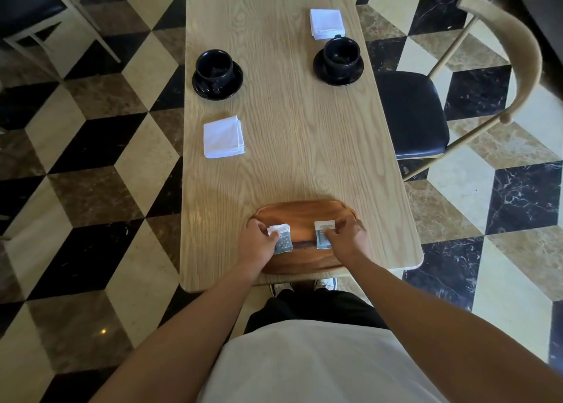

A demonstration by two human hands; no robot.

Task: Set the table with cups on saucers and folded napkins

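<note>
Standing at the near end of the table [292,146], we are pinching a small packet in each hand over the wooden tray [304,212]: our left hand [259,244] is gripping the left packet [281,239], our right hand [347,239] the right packet [324,235]. Both settings are lying ahead of us, along the table's long axis. The left cup [213,64] is sitting on its saucer [234,83] with the left napkin [224,137] nearer us; the right cup [341,52] is sitting on its saucer [356,70], the right napkin [326,23] beyond it. We judge each packet is heading straight forward on its own side, the left reach being a little shorter.
</note>
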